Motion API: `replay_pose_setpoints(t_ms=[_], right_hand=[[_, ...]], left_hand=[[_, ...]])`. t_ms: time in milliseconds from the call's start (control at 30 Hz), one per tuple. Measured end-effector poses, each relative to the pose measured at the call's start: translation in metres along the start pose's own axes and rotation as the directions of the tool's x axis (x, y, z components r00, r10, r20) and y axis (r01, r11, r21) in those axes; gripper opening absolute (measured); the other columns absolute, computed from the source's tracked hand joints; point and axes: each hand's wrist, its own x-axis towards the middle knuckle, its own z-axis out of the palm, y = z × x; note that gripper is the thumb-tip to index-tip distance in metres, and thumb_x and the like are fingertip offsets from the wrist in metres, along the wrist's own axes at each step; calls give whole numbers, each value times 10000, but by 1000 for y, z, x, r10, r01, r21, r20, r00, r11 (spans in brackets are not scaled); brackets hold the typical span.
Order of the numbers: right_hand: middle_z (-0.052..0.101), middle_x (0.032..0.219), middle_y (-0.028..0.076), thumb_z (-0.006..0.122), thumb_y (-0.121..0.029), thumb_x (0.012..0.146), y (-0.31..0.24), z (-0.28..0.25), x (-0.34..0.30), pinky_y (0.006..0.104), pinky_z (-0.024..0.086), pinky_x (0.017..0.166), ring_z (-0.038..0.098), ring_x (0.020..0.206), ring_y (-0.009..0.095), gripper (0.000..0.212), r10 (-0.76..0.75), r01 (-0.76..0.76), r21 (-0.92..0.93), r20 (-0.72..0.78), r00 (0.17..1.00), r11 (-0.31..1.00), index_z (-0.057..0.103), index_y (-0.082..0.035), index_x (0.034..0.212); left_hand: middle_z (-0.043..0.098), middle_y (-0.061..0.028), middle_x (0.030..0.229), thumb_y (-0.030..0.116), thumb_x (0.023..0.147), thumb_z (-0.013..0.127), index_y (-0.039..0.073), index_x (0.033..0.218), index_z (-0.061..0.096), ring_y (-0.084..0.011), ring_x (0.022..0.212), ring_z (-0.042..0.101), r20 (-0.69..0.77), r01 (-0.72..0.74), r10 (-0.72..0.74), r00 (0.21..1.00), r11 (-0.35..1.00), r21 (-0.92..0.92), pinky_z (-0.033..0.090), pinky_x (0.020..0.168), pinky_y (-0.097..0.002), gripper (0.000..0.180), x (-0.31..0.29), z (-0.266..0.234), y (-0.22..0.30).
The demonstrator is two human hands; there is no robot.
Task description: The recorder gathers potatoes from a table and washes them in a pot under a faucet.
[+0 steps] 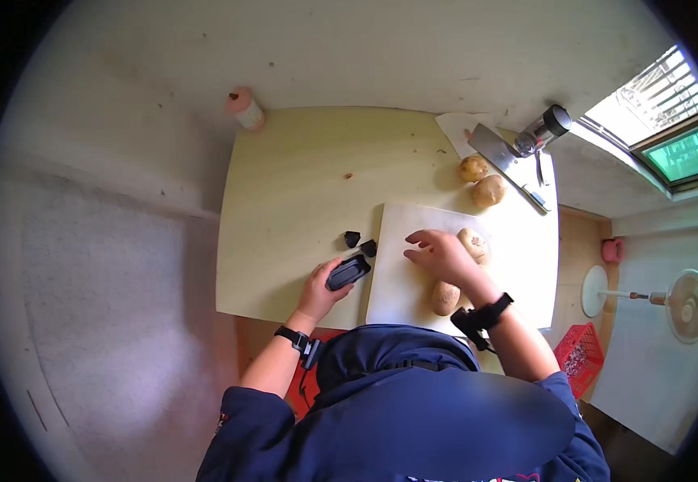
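Note:
My left hand (315,297) grips a black, hollow, tray-shaped piece (348,273) at the left edge of a white cutting board (397,293). Just beyond it lie two small black pieces, one on the table (352,239) and another (369,248) against the board's edge. Over the board is my right hand (444,259), its fingers apart and curved, with nothing seen in them. Beside that hand, a pale potato (471,240) rests on the board, partly covered by the hand. Nearer to me sits a brown potato (445,298), next to my right wrist.
Two more potatoes (489,191) sit beyond the board. Right of them lie a broad-bladed knife (493,148) and a clear jar with a black lid (540,135). A paper roll (246,110) stands at the far left corner. A red basket (580,361) and a fan (688,306) are off to the right.

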Motion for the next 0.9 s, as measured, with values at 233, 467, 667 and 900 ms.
replay_pose_setpoints(t_ms=[233,467,667,900], right_hand=[[635,989,82,675,-257,757,29,79,45,381,465,887,528,1016,288,250,-362,344,-344,11,932,874,677,-97,950],[588,939,59,657,-253,733,23,107,65,377,477,812,530,968,265,195,-266,241,-528,30,964,814,683,-117,870],[620,887,38,625,-219,768,30,112,69,383,483,782,566,901,261,145,-215,204,-535,43,976,820,685,-143,877],[630,798,27,629,-212,804,3,94,43,391,472,751,577,840,250,96,-454,431,-241,-50,889,870,665,-142,859]], left_hand=[[626,-93,1041,187,719,756,96,1079,617,-290,1065,549,5,-198,204,979,945,262,444,934,-397,396,17,-12,4],[603,-23,930,98,762,630,164,872,687,-249,965,536,35,-209,217,976,867,453,419,840,-413,140,88,-13,4],[619,29,927,148,783,628,200,875,688,-206,1031,525,298,-258,83,951,746,614,387,864,-412,122,101,-15,2],[615,24,899,137,765,661,184,863,682,-207,960,542,102,-230,206,973,877,422,382,837,-403,110,48,-48,42]])
